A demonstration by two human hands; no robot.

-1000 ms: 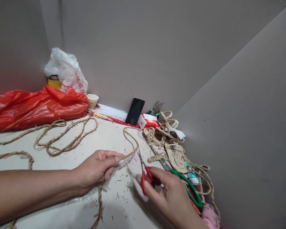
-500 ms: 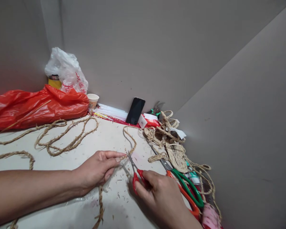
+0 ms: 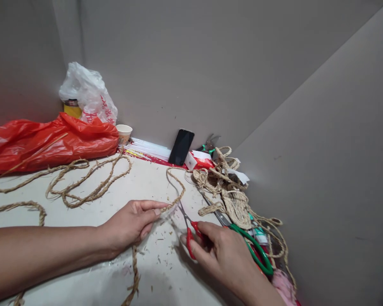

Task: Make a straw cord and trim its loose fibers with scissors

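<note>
Between the thumb and fingers of my left hand (image 3: 137, 223) is pinched a braided straw rope (image 3: 180, 192), which curves up and away past my fingertips and hangs down below my palm. My right hand (image 3: 221, 250) holds small scissors with red handles (image 3: 191, 240); their blades are parted and point up beside the rope, just right of my left fingertips. Small straw clippings lie on the white tabletop (image 3: 166, 272) beneath both hands.
Loops of rough rope (image 3: 98, 193) lie at the left, before a red plastic bag (image 3: 60, 140). A paper cup (image 3: 124, 132) and a leaning phone (image 3: 181, 147) stand behind. Braided coils (image 3: 236, 208) and large green-handled scissors (image 3: 253, 246) lie at the right.
My right hand and the red scissors have moved right, away from my left fingertips. The rope beyond my fingertips has shifted slightly right. My left hand has barely moved.
</note>
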